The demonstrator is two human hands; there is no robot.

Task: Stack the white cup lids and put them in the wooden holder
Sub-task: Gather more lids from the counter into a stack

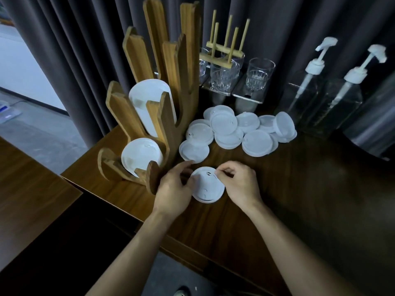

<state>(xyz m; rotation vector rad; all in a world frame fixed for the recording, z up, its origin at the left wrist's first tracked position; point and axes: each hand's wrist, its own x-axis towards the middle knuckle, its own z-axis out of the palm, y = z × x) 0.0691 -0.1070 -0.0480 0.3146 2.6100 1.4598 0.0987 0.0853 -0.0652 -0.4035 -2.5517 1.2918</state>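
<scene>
A small stack of white cup lids [207,189] rests on the dark wooden counter [288,189], held between both hands. My left hand [174,189] grips its left edge and my right hand [239,184] pinches its upper right rim. Behind them lies a loose pile of several white lids [235,131], some overlapping. The tall wooden holder [168,116] stands to the left. Its lowest slot holds stacked lids [141,157], and the slot above holds another white stack [149,103]. The upper slots show no lids.
Clear glasses [259,73] and a small wooden peg rack [224,48] stand on metal stands behind the pile. Two clear pump bottles [333,99] stand at the right. Dark curtains hang behind. The counter's edge [132,218] runs diagonally near my forearms.
</scene>
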